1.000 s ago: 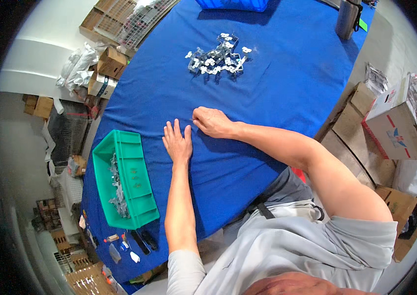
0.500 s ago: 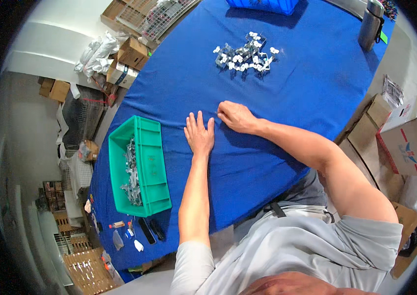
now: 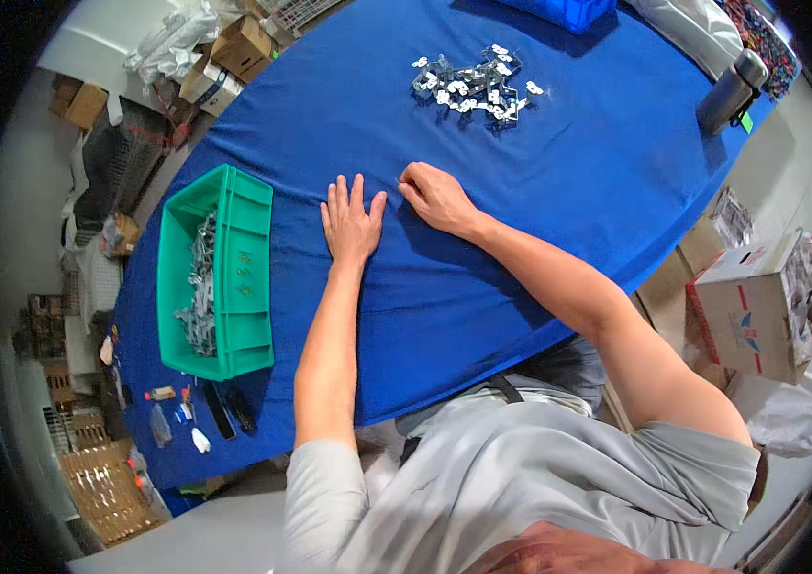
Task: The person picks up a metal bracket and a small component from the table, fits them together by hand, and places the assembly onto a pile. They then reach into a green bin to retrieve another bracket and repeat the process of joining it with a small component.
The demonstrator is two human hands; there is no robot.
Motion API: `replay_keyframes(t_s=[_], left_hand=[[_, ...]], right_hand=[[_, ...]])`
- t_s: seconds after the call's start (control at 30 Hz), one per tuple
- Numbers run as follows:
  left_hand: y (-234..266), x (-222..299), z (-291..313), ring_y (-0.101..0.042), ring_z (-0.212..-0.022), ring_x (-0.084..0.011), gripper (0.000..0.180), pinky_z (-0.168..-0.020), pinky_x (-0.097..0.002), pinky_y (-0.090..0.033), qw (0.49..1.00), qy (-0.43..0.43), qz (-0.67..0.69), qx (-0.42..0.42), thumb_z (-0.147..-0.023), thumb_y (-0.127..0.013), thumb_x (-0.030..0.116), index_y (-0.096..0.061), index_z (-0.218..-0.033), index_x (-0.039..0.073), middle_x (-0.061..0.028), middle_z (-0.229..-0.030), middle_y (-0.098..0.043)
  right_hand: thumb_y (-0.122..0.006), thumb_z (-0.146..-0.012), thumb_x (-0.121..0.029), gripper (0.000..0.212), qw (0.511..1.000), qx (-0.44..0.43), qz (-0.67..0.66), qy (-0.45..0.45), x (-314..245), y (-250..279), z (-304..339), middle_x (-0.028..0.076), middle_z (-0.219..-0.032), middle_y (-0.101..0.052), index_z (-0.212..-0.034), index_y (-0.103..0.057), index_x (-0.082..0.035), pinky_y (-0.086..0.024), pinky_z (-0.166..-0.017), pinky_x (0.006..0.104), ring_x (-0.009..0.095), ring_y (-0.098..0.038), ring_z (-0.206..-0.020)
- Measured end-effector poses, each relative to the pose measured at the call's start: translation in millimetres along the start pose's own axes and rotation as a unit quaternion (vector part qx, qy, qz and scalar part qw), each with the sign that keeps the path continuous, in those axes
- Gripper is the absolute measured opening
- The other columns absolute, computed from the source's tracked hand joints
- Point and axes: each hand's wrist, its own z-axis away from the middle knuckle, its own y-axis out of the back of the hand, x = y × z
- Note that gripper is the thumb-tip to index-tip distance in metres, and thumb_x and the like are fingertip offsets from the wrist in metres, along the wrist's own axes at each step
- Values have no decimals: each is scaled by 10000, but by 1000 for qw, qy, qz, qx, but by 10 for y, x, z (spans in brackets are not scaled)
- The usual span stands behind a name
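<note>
My left hand [image 3: 353, 226] lies flat on the blue cloth, palm down with the fingers spread, and is open. Just to its right my right hand [image 3: 440, 199] rests on the cloth with its fingers curled in. Its palm side is hidden, so I cannot make out whether anything is inside. A green plastic bin [image 3: 249, 287] stands left of my left hand, holding many small silvery metal pieces [image 3: 201, 292]. Beyond my hands lies a loose pile of metal clips with white parts [image 3: 471, 88], touched by neither hand.
A blue crate [image 3: 568, 11] sits at the far edge, and a metal flask [image 3: 731, 93] at the far right. Near the bin lie a black flat object [image 3: 219, 411] and small bottles. Cardboard boxes [image 3: 750, 311] stand on the floor at the right.
The view has shifted, so the table and everything on it appear farther left and mostly higher. Both hands keep their places and poses on the cloth.
</note>
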Motion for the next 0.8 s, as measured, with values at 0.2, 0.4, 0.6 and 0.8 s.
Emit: replay_keyframes(t_s=[0.2,0.4,0.6,0.8], left_hand=[[3,-7,-20,-285,-1446,-366,655,-1165,-536,-215,1000,2,-10,10,-967,-454,559,-437,-1466,136,-201,-1545,-342],[-19,7,-18,-278,-1451,-371,660,-1160,-558,-213,1000,1,-19,11,-973,-430,568,-411,-1485,151,-198,-1551,-334],[-31,49,-23,-251,-1461,-373,681,-1164,-565,-200,1000,15,-1,-9,-974,-404,580,-406,-1485,131,-201,-1559,-316],[-9,33,2,-257,-1457,-380,680,-1168,-566,-189,1000,19,8,-3,-977,-395,578,-415,-1477,117,-213,-1554,-320]], right_hand=[[-583,-922,-185,174,1000,-5,-16,-15,-32,25,-12,192,-873,-610,-929,-572,-11,-480,-727,464,387,-609,-829],[-597,-915,-174,187,1000,-1,-19,-10,-35,69,-29,196,-866,-620,-939,-587,12,-483,-724,447,372,-618,-824],[-605,-913,-156,177,999,12,-25,-31,-19,95,-1,192,-848,-632,-929,-595,20,-490,-711,416,344,-631,-799],[-609,-918,-162,189,997,1,-43,-66,-36,69,-3,172,-821,-639,-949,-607,24,-495,-688,385,295,-635,-755]])
